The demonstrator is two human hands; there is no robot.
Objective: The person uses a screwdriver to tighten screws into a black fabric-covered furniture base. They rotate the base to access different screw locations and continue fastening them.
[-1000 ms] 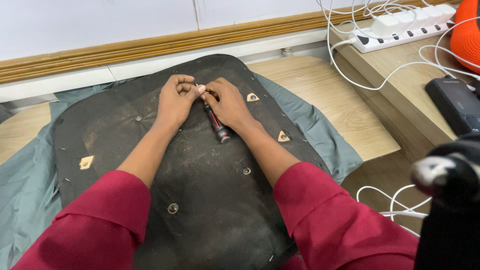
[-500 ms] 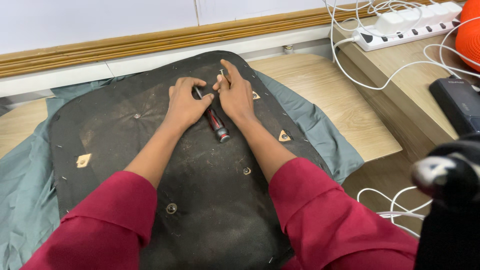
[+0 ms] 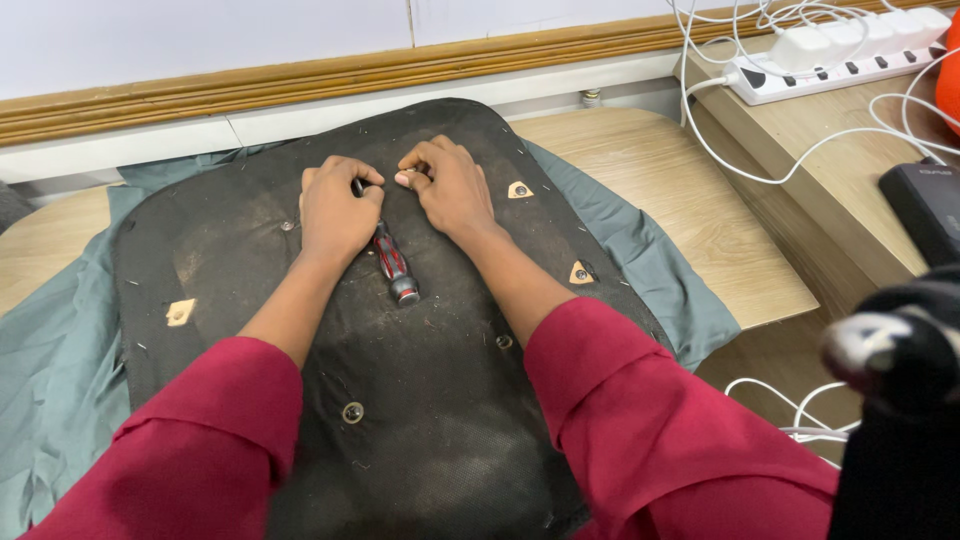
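A black fabric-covered seat panel (image 3: 400,420) lies flat on a grey-green cloth (image 3: 60,350), dotted with bolt holes and small tan patches. A screwdriver with a red and black handle (image 3: 395,270) lies on the panel, handle end toward me. My left hand (image 3: 338,212) is curled over its shaft near the tip. My right hand (image 3: 452,190) sits just to the right, fingers curled with thumb and fingertips pressed together on the fabric. Whatever they pinch is too small to tell. Both arms wear dark red sleeves.
A wooden board (image 3: 680,200) lies under the cloth, with a wooden moulding (image 3: 200,95) along the wall behind. At the right, a raised wooden shelf carries a white power strip (image 3: 840,60), white cables and a black adapter (image 3: 925,205). A blurred dark object (image 3: 900,400) fills the lower right.
My right hand's fingers, stretched out half a second ago, have curled in. My left hand has shifted over the screwdriver shaft. The screwdriver has stayed roughly where it lay.
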